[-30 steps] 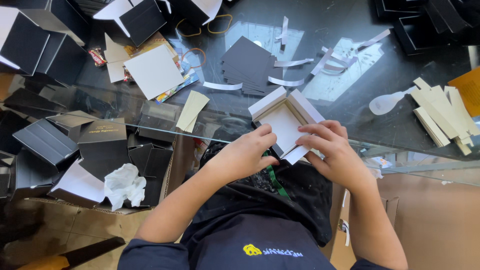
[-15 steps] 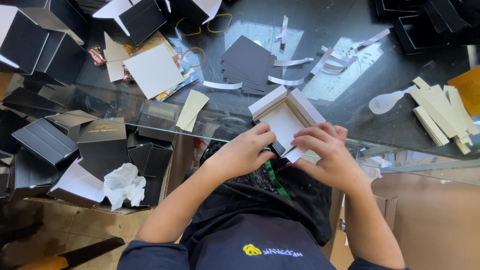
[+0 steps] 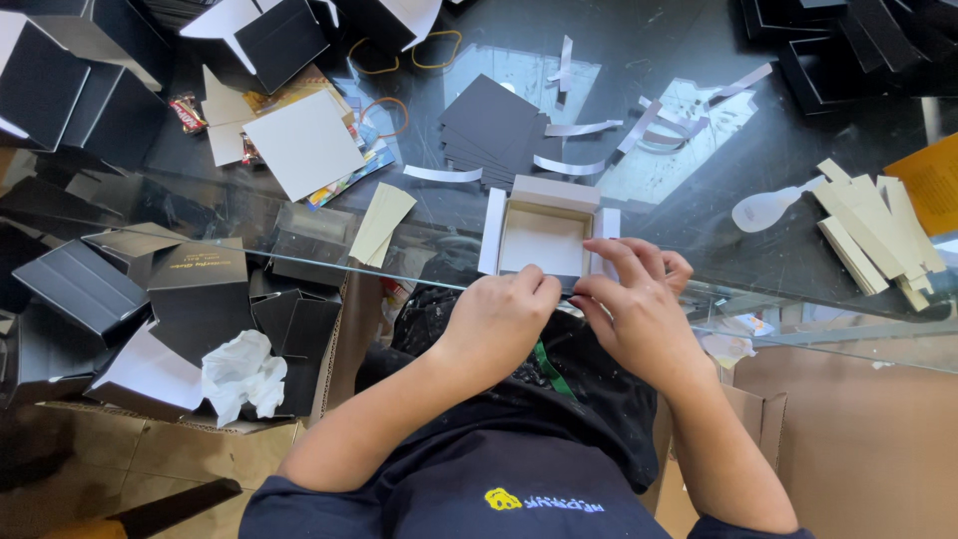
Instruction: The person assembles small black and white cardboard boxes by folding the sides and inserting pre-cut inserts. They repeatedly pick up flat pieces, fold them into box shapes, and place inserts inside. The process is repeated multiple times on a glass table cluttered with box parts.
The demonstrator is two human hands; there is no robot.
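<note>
At the near edge of the glass table, both hands work on a small white box that lies flat with its open side up. Left hand is closed in a loose fist, and its fingertips press on the near wall of the box. Right hand is half open; its thumb and first finger pinch the near right corner of the box, and the other fingers are bent over the right wall. Just behind the box lies a stack of black cards, with some pale paper strips on it and around it. To the right, well apart from the box, a pile of cream strips lies beside a clear plastic spoon. To the left, a white card rests on the glass, and under the glass are black boxes and a crumpled white tissue.
</note>
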